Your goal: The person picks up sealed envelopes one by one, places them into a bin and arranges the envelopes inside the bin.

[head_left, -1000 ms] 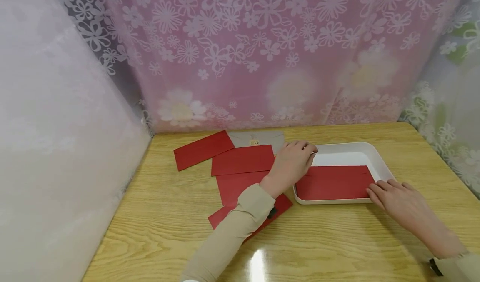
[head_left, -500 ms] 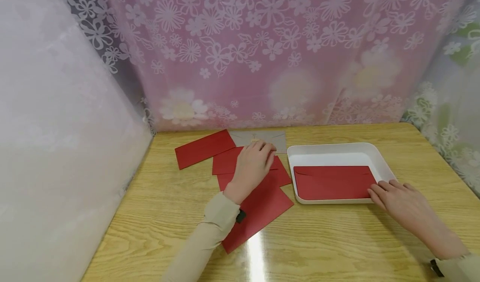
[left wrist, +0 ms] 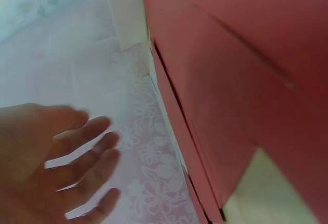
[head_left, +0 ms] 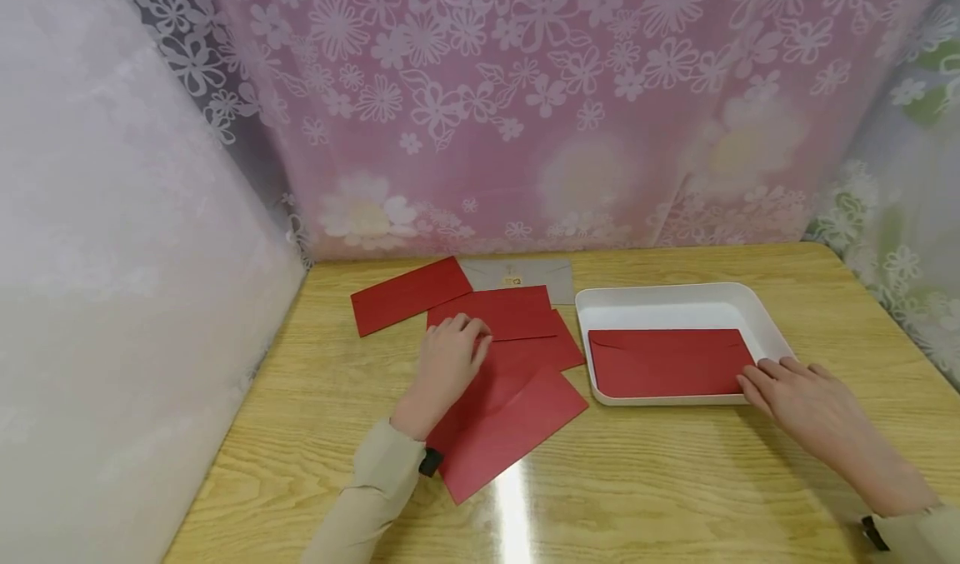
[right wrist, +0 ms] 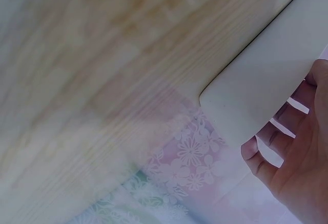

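My left hand (head_left: 447, 368) hovers with loosely bent fingers over several overlapping red envelopes (head_left: 513, 431). In the left wrist view, nothing lies between its spread fingers (left wrist: 84, 170), and the red envelopes fill the right side. One red envelope (head_left: 671, 362) lies flap side up in the front part of a white tray (head_left: 678, 296). At the tray's right front corner, my right hand (head_left: 810, 406) holds the rim. The right wrist view has its fingers (right wrist: 279, 139) bent over the edge of the tray's wall.
Another red envelope (head_left: 412, 296) lies at the back left of the wooden table (head_left: 637, 481). Partly covered beside it is a grey envelope (head_left: 555, 274) with a small gold mark. A pink floral curtain (head_left: 480, 172) hangs behind the table, and a white sheet (head_left: 135, 297) hangs on the left.
My left hand has moved from the tray's left edge, leftward and nearer, over the red envelopes. My right hand has stayed at the tray, and the envelope inside it lies almost unchanged.
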### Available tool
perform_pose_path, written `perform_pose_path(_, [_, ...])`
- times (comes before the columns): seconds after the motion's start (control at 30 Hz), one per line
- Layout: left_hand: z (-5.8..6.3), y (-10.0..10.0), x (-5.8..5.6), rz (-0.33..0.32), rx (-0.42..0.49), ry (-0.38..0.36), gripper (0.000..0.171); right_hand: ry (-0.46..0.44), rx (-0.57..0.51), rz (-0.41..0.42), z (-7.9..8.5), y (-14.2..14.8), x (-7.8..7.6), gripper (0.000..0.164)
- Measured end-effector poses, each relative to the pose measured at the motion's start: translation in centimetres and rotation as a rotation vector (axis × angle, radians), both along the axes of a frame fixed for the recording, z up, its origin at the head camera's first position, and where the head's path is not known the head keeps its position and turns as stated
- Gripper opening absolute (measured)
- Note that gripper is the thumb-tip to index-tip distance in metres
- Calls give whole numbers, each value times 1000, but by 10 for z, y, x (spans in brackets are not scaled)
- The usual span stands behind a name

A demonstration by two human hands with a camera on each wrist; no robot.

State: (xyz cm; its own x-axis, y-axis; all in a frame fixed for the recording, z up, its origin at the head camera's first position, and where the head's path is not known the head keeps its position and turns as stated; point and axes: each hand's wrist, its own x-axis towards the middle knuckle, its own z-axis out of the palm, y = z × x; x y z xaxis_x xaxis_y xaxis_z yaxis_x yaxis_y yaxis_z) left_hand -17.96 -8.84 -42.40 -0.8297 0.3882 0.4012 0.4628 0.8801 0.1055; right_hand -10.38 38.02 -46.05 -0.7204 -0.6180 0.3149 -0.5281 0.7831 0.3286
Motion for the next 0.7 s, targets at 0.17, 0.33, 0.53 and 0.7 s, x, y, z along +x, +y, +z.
perform_pose_path(0.17, [-8, -8, 14, -17, -108, -112, 16, -2, 15, -9, 2, -1, 0, 29])
perform_pose_path(0.33, [-18, -12, 25, -25, -195, -134, 27, 1, 6, -2, 1, -2, -1, 31])
perform_pose_path(0.53, [-24, -13, 34, -52, -242, -172, 49, -12, 2, 2, 1, 0, 0, 25])
perform_pose_path(0.7, [-24, -11, 38, -40, -258, -194, 61, 10, 2, 28, 0, 1, 0, 33])
